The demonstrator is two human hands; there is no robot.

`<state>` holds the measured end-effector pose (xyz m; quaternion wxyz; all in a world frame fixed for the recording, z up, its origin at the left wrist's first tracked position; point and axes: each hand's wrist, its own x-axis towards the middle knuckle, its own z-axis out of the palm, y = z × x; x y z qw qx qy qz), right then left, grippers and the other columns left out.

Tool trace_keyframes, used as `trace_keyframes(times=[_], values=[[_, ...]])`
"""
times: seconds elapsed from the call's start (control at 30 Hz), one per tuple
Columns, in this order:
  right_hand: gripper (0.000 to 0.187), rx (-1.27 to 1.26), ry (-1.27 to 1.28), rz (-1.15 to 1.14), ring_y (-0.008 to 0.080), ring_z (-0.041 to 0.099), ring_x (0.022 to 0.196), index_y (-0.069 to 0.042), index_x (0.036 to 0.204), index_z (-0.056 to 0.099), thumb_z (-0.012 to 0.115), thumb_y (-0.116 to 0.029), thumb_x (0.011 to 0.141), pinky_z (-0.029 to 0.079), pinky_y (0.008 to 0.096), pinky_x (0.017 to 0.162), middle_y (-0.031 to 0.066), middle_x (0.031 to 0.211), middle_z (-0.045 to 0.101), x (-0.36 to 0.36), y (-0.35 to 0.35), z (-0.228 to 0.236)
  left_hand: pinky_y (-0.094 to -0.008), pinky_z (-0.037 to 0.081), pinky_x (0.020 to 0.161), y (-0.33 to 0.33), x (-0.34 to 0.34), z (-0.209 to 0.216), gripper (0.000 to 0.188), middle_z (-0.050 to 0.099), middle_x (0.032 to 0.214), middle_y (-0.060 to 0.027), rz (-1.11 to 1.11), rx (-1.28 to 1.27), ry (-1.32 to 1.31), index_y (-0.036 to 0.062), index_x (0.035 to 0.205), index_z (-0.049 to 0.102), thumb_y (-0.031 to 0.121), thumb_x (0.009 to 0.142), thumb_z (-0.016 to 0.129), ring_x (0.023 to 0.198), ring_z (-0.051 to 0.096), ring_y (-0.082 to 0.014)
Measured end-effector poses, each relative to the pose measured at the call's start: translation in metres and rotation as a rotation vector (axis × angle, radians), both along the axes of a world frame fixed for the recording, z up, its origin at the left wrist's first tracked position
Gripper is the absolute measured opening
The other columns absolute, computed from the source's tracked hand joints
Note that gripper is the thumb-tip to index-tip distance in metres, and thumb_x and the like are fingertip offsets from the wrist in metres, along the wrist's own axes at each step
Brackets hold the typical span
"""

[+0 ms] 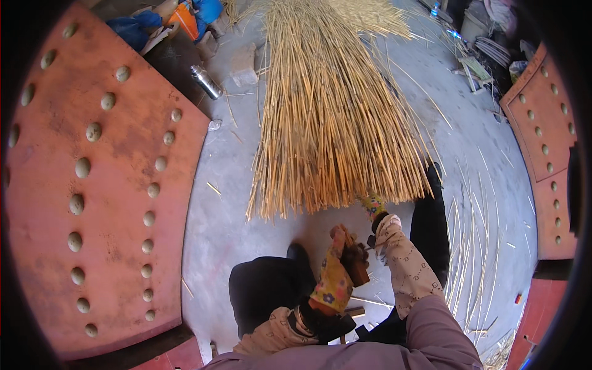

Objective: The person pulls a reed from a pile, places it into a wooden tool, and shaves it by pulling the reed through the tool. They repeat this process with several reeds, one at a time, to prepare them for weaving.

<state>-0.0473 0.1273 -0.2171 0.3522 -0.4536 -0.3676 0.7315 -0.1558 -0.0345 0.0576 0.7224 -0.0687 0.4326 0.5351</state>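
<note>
Stalks (336, 123) are piled in a broad sheaf across the middle of the floor (219, 197), their cut ends turned to the near side. A wooden block (357, 268), with a dark lump on it, is gripped in the gloved left hand (333, 274), near the body and clear of the sheaf. The gloved right hand (372, 204) is brought to the near ends of the stalks; its fingers are partly covered by them, so whether anything is pinched cannot be told.

The near right corner of the sheaf is closely bordered by the right leg (430, 225), stretched forward, while the left leg (265, 290) is kept bent, nearer and to the left. The far left is cluttered: a flask (205, 82) is laid there, with a brick (244, 65) just beyond it to the right and an orange bag (185, 21) farther off. The left side is taken up by a studded red door (111, 203), the right by another door (536, 166). Loose stems (472, 246) are strewn along the right. At the far right, a bucket (473, 26) is crowded by dim clutter.
</note>
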Motion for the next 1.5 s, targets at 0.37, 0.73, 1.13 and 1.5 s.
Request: trace_keyframes(times=[0.37,0.73,1.13,1.5], values=[[0.024,-0.11,0.039,0.459,0.0212,0.056,0.081,-0.004,0.094,0.054,0.054,-0.022,0.078,0.046,0.0294,0.064,0.0114,0.096,0.056,0.023,0.022,0.071,-0.0238,0.039,0.055,-0.009,-0.012,-0.024,0.034,0.05,0.066,-0.0006,-0.052,0.157,-0.055,0.0128,0.076,0.052,0.046,0.082,0.047,0.061,0.048,-0.0117],[0.032,0.239,-0.121,0.701,0.0257,0.058,0.074,-0.003,0.094,0.055,0.058,-0.029,0.075,0.047,0.0317,0.065,0.0128,0.086,0.06,0.166,-0.232,0.191,-0.025,0.037,0.044,-0.016,0.024,-0.05,0.032,0.05,0.061,0.001,-0.324,0.198,0.056,0.0131,0.073,0.051,0.044,0.081,0.049,0.048,0.047,-0.0125],[0.031,-0.3,-1.301,0.684,0.0278,0.057,0.085,-0.007,0.084,0.064,0.056,-0.031,0.067,0.045,0.0387,0.074,0.0138,0.087,0.061,0.343,-0.57,0.204,-0.0244,0.041,0.043,-0.043,0.115,-0.029,0.032,0.051,0.06,-0.0007,-0.469,0.391,-0.111,0.01,0.075,0.053,0.041,0.076,0.06,0.051,0.051,-0.0123],[0.028,-0.127,-0.9,0.134,0.0225,0.059,0.076,-0.006,0.083,0.064,0.057,-0.031,0.073,0.046,0.034,0.069,0.0103,0.08,0.062,0.305,-0.58,0.144,-0.0219,0.043,0.051,-0.086,0.121,0.095,0.028,0.055,0.079,0.0005,-0.606,0.78,0.009,0.0096,0.096,0.054,0.033,0.08,0.056,0.066,0.055,-0.0075]])
